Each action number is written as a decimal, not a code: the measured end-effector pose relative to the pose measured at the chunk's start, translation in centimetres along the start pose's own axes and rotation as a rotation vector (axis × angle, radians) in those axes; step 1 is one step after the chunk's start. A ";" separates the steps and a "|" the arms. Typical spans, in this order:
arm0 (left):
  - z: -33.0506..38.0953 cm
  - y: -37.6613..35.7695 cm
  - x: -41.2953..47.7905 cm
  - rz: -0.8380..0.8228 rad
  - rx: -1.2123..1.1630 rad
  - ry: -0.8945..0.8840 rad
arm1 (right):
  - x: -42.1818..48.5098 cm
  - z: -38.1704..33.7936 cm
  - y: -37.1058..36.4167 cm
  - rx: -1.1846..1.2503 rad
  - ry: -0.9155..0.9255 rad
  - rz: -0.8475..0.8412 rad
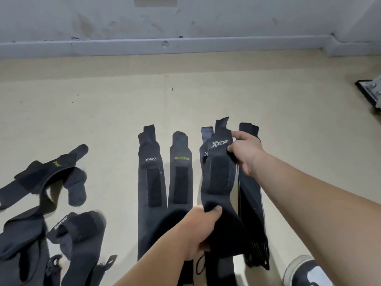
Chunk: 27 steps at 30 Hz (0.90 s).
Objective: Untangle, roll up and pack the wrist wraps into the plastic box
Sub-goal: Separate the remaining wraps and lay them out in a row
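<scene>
A black wrist wrap with a white XTEP logo is held stretched just above the beige floor. My right hand pinches its far end beside the logo. My left hand grips its near part, thumb on top. It hangs over another XTEP wrap lying flat. Two straightened wraps lie to the left, one with a white label and one marked XUEYING. A further black wrap lies flat under my right forearm. No plastic box is in view.
A tangled heap of several black wraps lies at the lower left. A grey wall skirting runs along the back. A black and metal foot plate sits at the right edge. A shoe shows at the lower right.
</scene>
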<state>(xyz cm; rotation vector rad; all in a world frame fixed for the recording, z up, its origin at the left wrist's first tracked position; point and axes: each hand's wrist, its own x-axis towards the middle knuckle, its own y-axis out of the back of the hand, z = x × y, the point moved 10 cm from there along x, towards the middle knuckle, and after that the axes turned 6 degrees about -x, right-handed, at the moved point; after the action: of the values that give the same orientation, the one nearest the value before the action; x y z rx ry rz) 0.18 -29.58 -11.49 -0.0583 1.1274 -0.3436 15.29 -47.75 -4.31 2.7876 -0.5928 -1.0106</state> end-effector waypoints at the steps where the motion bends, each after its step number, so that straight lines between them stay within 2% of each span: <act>1: 0.2 -0.2 0.7 0.004 -0.022 0.011 | 0.9 0.0 -0.6 -0.025 -0.004 0.002; 8: -1.8 -1.3 4.7 0.010 -0.096 0.103 | 7.5 3.0 -2.9 -0.088 -0.069 -0.022; 14: -4.5 -0.5 7.2 -0.005 0.083 0.187 | 11.0 10.5 -2.4 -0.069 -0.196 0.127; 17: -5.1 1.0 7.9 0.038 0.212 0.198 | 11.3 10.8 -2.4 -0.090 -0.138 0.164; 21: -4.6 0.4 7.0 -0.041 0.330 0.213 | 10.9 9.1 -3.0 -0.233 -0.014 0.152; 27: -4.2 3.4 7.1 0.198 0.376 0.052 | 10.4 8.5 -3.8 -0.433 0.081 0.106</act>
<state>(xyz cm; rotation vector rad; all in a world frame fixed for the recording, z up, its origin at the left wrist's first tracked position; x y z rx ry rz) -0.08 -27.94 -20.26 0.3935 1.0930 -0.3763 18.39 -48.21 -17.85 2.3783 -0.4419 -0.8774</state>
